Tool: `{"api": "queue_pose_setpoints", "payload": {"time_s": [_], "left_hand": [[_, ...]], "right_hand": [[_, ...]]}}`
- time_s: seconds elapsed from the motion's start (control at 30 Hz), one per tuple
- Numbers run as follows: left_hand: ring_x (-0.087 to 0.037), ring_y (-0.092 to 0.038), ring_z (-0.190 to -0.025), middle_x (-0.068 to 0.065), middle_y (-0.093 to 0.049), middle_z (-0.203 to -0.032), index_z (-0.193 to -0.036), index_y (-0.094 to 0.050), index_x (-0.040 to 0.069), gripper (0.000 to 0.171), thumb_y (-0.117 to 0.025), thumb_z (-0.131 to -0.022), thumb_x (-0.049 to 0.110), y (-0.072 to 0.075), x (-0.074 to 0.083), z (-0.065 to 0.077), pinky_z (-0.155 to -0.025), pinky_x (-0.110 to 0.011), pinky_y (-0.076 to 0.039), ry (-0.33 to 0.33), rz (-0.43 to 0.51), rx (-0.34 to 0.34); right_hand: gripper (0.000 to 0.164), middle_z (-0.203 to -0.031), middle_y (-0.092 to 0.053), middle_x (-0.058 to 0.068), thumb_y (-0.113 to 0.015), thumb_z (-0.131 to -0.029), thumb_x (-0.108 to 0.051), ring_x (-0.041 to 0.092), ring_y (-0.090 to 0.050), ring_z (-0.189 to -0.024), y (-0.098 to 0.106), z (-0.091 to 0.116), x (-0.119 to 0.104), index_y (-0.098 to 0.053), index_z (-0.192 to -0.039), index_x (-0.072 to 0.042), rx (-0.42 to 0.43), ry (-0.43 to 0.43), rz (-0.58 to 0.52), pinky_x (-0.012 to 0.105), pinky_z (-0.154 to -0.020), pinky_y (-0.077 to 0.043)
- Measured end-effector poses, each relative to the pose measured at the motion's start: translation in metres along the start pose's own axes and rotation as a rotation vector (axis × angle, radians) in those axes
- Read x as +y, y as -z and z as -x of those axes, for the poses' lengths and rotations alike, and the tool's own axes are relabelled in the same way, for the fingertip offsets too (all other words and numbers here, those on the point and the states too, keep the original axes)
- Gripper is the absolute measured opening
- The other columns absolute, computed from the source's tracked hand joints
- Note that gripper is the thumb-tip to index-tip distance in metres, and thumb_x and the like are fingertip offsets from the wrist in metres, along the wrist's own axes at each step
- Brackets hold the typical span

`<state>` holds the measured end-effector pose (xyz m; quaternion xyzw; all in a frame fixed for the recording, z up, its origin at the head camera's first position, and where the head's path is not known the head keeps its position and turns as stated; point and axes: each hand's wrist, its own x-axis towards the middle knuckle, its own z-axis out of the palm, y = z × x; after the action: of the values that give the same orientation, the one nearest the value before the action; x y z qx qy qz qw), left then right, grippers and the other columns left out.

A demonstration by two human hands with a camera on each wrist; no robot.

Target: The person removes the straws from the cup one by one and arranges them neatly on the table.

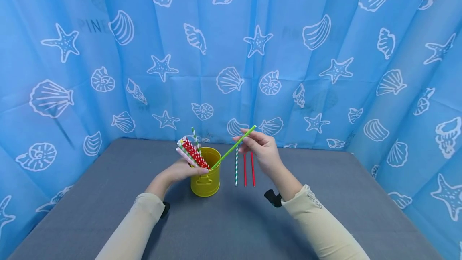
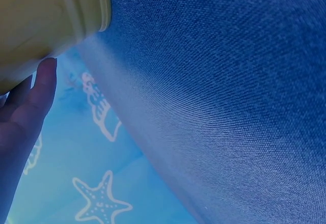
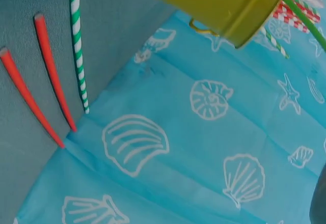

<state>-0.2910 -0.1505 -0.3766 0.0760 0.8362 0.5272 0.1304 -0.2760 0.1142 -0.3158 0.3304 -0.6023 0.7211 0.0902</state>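
Note:
A small yellow metal bucket [image 1: 205, 187] stands on the table, several patterned paper straws [image 1: 195, 153] leaning in it towards the left. My left hand [image 1: 179, 170] grips the bucket's left side, thumb over the front rim by the straws; in the left wrist view its fingers [image 2: 43, 89] lie against the bucket wall. My right hand [image 1: 264, 151] pinches a plain green straw [image 1: 231, 150] near its upper end. That straw slants down to the left, its lower end at the bucket's rim. In the right wrist view the green straw [image 3: 304, 14] crosses the bucket's mouth.
Right of the bucket, a green-and-white striped straw [image 1: 236, 169] and two red straws, one nearer [image 1: 245, 171] and one farther right [image 1: 253, 171], lie side by side on the grey table [image 1: 231, 228]. A blue curtain [image 1: 231, 51] with shell prints hangs behind and at the sides.

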Motion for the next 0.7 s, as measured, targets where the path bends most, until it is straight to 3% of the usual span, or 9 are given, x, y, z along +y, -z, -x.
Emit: {"api": "queue_pose_setpoints", "payload": {"time_s": [0.13,0.3,0.37,0.53,0.7], "left_hand": [[-0.036,-0.043,-0.125,-0.019,-0.044,-0.139,-0.144,-0.035,0.001,0.085,-0.078,-0.081,0.037,0.0,0.0,0.001,-0.107,-0.055,-0.032,0.009,-0.004,0.0],[-0.037,-0.042,-0.126,-0.019,-0.043,-0.14,-0.145,-0.033,0.001,0.085,-0.078,-0.082,0.036,0.001,-0.001,0.002,-0.108,-0.056,-0.031,0.007,0.005,-0.005],[-0.037,-0.041,-0.127,-0.019,-0.042,-0.141,-0.146,-0.032,0.001,0.086,-0.077,-0.082,0.037,0.001,-0.001,0.003,-0.108,-0.056,-0.03,0.008,0.008,-0.01],[-0.037,-0.04,-0.127,-0.02,-0.04,-0.142,-0.146,-0.03,0.001,0.084,-0.075,-0.084,0.035,0.002,0.0,0.003,-0.108,-0.057,-0.03,0.004,0.003,-0.025],[-0.036,-0.041,-0.127,-0.019,-0.042,-0.14,-0.146,-0.031,0.002,0.079,-0.073,-0.087,0.031,0.002,0.001,0.003,-0.108,-0.056,-0.03,-0.007,0.018,-0.033]], "right_hand": [[0.031,-0.093,-0.073,-0.001,-0.055,-0.097,0.0,0.011,-0.065,-0.072,0.006,-0.003,-0.006,-0.071,-0.116,-0.019,0.099,0.042,-0.018,0.024,-0.074,-0.055],[0.033,-0.091,-0.073,-0.005,-0.052,-0.098,0.002,0.01,-0.065,-0.085,0.014,-0.008,-0.014,-0.056,-0.129,0.009,0.173,0.057,0.052,0.024,-0.078,-0.052],[0.035,-0.09,-0.073,-0.007,-0.051,-0.098,0.003,0.01,-0.065,-0.089,0.017,-0.009,-0.016,-0.05,-0.131,0.015,0.175,0.05,0.083,0.025,-0.079,-0.052],[0.039,-0.09,-0.071,-0.004,-0.049,-0.098,0.006,0.012,-0.067,-0.089,0.024,-0.009,-0.021,-0.045,-0.136,0.015,0.154,0.003,0.079,0.028,-0.077,-0.056],[0.05,-0.085,-0.071,-0.008,-0.051,-0.098,0.004,0.008,-0.068,-0.078,0.034,-0.009,-0.022,-0.037,-0.145,0.004,0.18,-0.088,0.146,0.027,-0.071,-0.057]]}}
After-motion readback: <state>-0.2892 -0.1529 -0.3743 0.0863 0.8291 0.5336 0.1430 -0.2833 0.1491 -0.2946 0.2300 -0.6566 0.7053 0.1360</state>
